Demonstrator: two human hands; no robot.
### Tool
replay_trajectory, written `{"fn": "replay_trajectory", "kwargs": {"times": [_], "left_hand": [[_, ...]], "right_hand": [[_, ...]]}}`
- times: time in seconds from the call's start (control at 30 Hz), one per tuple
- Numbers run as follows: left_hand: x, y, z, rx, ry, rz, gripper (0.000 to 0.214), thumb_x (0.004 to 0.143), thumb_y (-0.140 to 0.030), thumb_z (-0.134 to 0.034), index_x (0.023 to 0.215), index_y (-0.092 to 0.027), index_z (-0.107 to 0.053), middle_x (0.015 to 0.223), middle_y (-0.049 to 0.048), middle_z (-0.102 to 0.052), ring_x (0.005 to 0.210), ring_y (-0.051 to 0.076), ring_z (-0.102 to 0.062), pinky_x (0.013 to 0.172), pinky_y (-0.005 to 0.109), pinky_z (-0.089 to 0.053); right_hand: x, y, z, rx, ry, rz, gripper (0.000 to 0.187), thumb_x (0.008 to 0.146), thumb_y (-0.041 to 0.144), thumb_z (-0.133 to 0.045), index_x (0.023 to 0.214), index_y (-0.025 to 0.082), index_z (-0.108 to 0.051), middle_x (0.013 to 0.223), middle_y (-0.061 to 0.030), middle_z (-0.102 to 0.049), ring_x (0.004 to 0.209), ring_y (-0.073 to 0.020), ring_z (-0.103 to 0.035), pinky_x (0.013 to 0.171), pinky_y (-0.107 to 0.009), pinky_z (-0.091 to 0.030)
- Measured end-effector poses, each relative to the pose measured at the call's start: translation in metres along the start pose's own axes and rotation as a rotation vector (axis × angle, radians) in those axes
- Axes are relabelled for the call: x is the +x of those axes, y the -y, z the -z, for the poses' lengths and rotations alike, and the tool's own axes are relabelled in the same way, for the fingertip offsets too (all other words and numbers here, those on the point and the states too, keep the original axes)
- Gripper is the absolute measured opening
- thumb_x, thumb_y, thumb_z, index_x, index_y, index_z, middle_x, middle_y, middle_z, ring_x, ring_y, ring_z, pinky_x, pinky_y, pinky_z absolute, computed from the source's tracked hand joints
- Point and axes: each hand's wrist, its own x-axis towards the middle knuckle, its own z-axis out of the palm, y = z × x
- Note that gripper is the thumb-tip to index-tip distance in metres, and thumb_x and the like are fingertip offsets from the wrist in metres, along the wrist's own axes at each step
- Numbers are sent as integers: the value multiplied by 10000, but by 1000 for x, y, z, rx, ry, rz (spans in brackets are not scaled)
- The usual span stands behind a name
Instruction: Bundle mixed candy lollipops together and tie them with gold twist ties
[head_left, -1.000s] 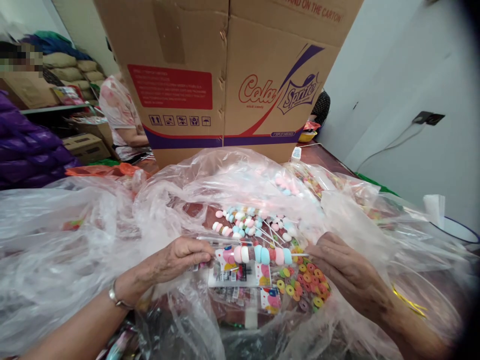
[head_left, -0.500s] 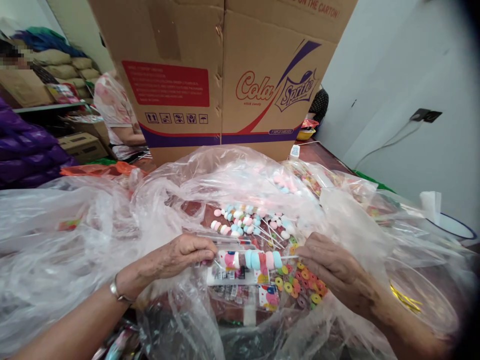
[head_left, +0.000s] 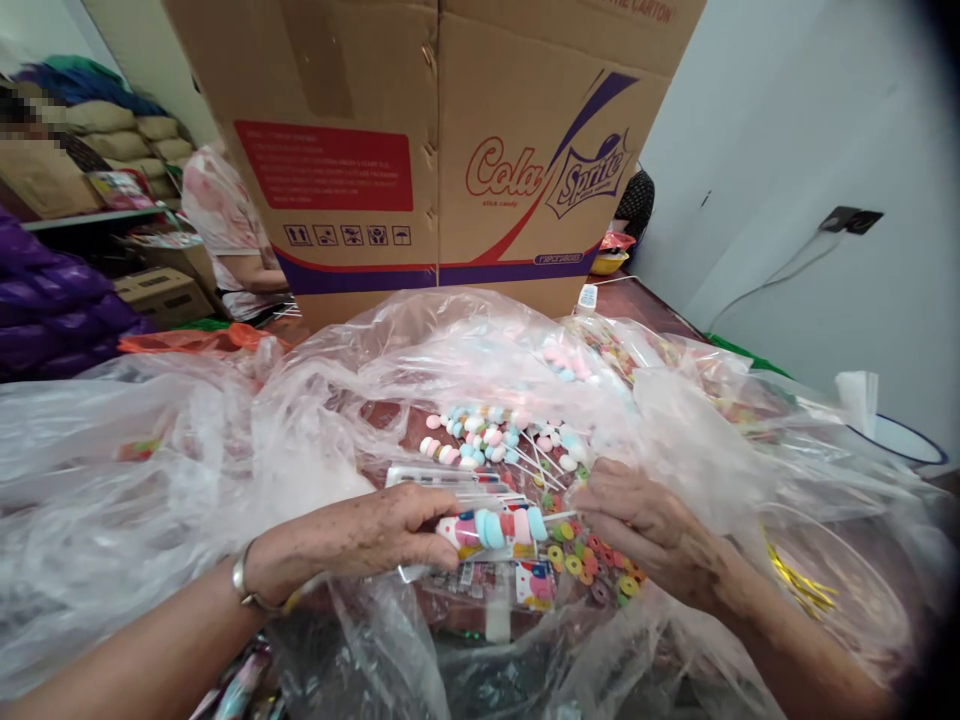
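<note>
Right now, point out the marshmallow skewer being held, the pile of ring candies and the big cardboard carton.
marshmallow skewer [head_left: 504,527], head view, on a blue marshmallow mid-stick.
ring candies [head_left: 592,570], head view, on the middle of the loose pile.
cardboard carton [head_left: 450,100], head view, on its plain front above the logo.

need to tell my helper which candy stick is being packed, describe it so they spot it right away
Below the big Cola Sprite carton, in the opened clear plastic bag, both hands meet. The candy stick lies level between the left hand and right hand, over printed sleeves. Unlike the loose pile of sticks behind it, it alone is held.
</note>
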Motion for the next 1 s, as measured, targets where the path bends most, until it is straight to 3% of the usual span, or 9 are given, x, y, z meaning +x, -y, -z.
{"fn": "replay_trajectory", "kwargs": {"times": [0.17,0.3,0.4,0.5,0.67,0.87,1.0], "left_hand": [[6,-2,-6,-47,86,-44,166,913,-329,-619,1029,-220,-666,825,-15,-609,711,152,-503,641,209,-384],[15,-7,-15,-18,132,-27,147,907,-335,-631,976,-207,-650,802,-18,-594,698,152,-510,616,217,-372],[25,-9,-24,-30,130,-60,104,908,-290,-625,955,-199,-643,768,-35,-563,662,132,-488,604,218,-363],[33,-9,-32,-85,15,-12,35,870,-221,-637,873,-189,-622,724,-53,-511,655,119,-449,602,215,-364],[35,-11,-35,-304,-147,216,318,931,-479,-462,870,-190,-580,827,-3,-500,764,166,-507,579,238,-477],[36,-14,-43,-61,-411,130,355,909,-406,-428,615,-211,-392,605,-54,-353,585,127,-348,530,248,-295],[39,-18,-49,-172,-517,190,341,919,-416,-420,649,-211,-452,610,-56,-372,575,126,-366,507,234,-293]], "right_hand": [[4,9,-13,131,126,-60,414,1030,260,-347,712,192,-601,679,-8,-612,683,-151,-521,661,-286,-393],[11,19,-32,139,89,-40,428,1016,239,-338,641,187,-537,638,-3,-564,659,-145,-482,637,-273,-361],[18,22,-45,94,48,54,427,1007,226,-339,609,189,-489,610,-1,-535,624,-148,-430,638,-285,-351],[24,21,-45,46,13,101,392,1006,225,-364,646,187,-517,641,-9,-556,630,-153,-437,659,-295,-360],[24,12,-22,59,-121,-73,235,1014,274,-415,958,164,-615,866,-58,-634,821,-177,-569,735,-284,-421],[28,15,-16,187,-66,-7,264,1012,268,-400,870,183,-605,826,-35,-621,809,-163,-552,764,-280,-409],[35,30,-33,473,-185,-311,201,967,345,-433,900,204,-560,769,2,-560,717,-146,-516,674,-261,-398]]}}
